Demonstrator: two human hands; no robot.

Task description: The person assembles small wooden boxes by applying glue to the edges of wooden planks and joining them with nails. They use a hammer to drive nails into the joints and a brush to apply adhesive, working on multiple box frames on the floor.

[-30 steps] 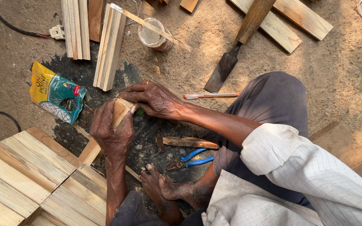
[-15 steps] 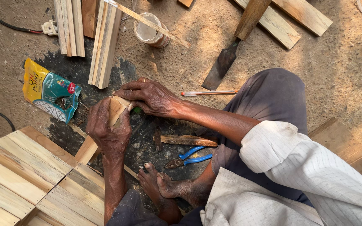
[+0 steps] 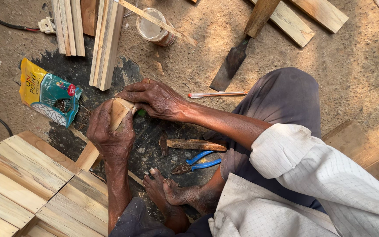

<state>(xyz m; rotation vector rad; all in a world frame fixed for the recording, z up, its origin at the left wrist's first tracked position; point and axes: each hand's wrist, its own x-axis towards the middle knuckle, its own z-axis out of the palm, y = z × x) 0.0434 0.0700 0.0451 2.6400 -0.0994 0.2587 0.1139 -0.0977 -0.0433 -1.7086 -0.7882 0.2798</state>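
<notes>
**Both hands on a small wood block, seen from above**

Head cam: the left hand (image 3: pixel 110 136) wraps around a wooden block (image 3: pixel 120 113) over the dark ground patch, covering its lower part. The right hand (image 3: pixel 154 98) presses closed fingers on its top, hiding something green. A torn-open nail packet (image 3: pixel 47 93) spills nails. The jar (image 3: pixel 153 29) contents are hard to make out. The blue-handled pliers (image 3: pixel 196 162) lie near the feet.

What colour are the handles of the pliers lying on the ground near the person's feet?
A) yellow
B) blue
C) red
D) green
B: the pliers lie on the dark ground just above the bare feet, and both curved handles are bright blue.
</notes>
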